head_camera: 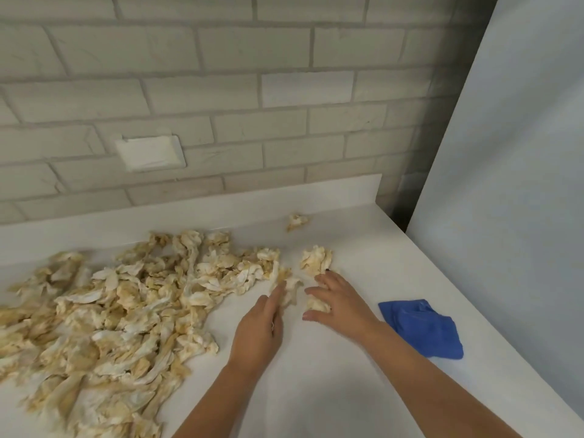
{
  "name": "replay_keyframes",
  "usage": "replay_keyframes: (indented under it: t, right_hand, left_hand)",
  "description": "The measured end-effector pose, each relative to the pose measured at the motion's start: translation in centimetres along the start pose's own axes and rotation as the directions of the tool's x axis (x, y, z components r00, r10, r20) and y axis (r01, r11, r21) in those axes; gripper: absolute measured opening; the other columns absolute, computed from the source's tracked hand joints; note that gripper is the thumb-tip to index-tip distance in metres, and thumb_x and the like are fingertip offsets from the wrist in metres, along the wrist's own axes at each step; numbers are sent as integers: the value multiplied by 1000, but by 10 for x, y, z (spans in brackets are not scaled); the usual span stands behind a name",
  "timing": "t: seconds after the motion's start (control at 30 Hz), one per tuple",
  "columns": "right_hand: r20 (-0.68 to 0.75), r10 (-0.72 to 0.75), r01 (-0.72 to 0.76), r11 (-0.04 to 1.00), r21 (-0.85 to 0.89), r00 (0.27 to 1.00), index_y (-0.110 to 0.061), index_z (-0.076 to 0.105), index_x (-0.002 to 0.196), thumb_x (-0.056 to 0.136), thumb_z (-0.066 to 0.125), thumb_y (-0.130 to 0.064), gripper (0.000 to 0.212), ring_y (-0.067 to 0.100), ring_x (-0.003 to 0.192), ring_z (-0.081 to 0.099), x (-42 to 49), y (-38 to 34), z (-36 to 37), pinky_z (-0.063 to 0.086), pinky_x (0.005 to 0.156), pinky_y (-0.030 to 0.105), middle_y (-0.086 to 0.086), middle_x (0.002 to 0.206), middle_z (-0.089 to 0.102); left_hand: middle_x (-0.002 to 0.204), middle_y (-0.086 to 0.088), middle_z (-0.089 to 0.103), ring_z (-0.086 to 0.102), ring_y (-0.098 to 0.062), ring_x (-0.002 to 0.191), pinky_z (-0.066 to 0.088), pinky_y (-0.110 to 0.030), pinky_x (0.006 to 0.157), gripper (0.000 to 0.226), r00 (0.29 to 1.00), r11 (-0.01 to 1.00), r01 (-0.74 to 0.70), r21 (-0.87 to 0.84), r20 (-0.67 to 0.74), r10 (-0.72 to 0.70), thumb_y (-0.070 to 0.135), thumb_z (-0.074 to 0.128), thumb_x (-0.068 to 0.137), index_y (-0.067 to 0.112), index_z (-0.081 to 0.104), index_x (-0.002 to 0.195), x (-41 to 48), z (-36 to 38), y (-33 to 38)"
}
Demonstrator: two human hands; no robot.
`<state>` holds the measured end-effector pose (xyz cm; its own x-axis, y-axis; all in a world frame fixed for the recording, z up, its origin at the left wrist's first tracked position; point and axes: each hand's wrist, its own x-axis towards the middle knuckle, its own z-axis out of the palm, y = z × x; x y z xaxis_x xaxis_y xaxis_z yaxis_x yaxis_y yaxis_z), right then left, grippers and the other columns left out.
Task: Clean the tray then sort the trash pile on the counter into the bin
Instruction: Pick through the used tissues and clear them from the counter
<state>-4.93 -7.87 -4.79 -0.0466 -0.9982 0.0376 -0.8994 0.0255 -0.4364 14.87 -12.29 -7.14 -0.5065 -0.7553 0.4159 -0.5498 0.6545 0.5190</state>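
Observation:
A big pile of crumpled, yellow-stained paper scraps (126,298) covers the left half of the white counter (331,374). My left hand (257,327) lies flat at the pile's right edge, fingertips touching a loose scrap (289,287). My right hand (339,303) is spread over a small wad (317,305), its fingers curled around it; its fingertips reach a larger crumpled piece (316,259). One stray scrap (296,221) lies alone near the back. No tray or bin is in view.
A blue cloth (422,327) lies crumpled near the counter's right edge, just right of my right forearm. A grey brick wall with a white outlet cover (150,153) stands behind. A tall pale panel (505,184) rises on the right.

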Motion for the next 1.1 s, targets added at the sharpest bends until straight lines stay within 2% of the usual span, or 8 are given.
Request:
replay_keyframes:
  t: [0.17,0.23,0.33,0.5,0.67,0.77,0.93,1.1]
  right_hand:
    - [-298,-139,119,989,-85,944,-17,67,102,89,56,-22,18,15,89,48,1,8,12,51,75,29,0,95,54]
    - [-277,-56,47,998,-38,959,-17,59,121,86,59,-13,36,16,87,53,1,9,10,46,75,22,2,106,47]
    - [-245,87,-78,996,44,966,-22,35,143,88,55,-20,58,18,97,55,5,11,4,47,81,24,2,123,39]
    - [-86,359,-355,933,58,929,-18,21,148,85,56,-56,82,23,120,52,23,22,-7,44,91,30,6,141,44]
    - [-314,338,-336,940,61,887,-10,65,92,78,71,-44,37,27,91,57,26,28,7,49,78,34,8,103,57]
    - [-408,252,-261,965,33,878,-8,62,73,68,82,-30,30,34,101,56,22,34,22,48,88,43,13,105,61]
    - [-424,150,-74,979,189,893,-14,57,76,74,73,-5,19,18,73,50,16,39,14,43,64,29,-1,78,57]
    - [-336,394,-174,830,530,855,-18,56,123,88,59,-10,36,8,98,51,-4,32,-1,43,90,24,-9,107,55]
  left_hand:
    - [61,6,56,51,-11,47,34,-22,42,73,980,945,175,276,43,-194,53,41,88,21,13,147,15,5,9]
    - [69,6,62,56,-12,57,42,-25,50,79,939,888,299,350,58,-339,68,35,85,22,20,147,24,11,13]
    - [69,3,59,59,-16,56,43,-25,45,46,963,887,232,399,36,-268,58,47,84,17,67,95,29,11,18]
    - [89,1,48,51,-14,66,37,-22,47,39,983,973,165,160,-107,-149,45,65,79,10,61,63,23,20,10]
    - [128,-16,53,53,-27,113,45,-25,86,21,994,995,46,89,-99,-37,21,70,76,3,63,68,67,26,11]
    - [109,-15,63,61,-32,99,54,-38,80,16,999,995,-28,98,42,24,17,67,77,1,64,77,82,42,13]
    - [73,-5,56,57,-26,66,40,-26,56,23,999,993,-27,114,33,23,29,54,78,6,58,78,88,50,18]
    - [97,-14,59,57,-28,87,48,-31,64,46,999,999,42,7,-22,-42,21,57,82,8,49,125,131,41,30]
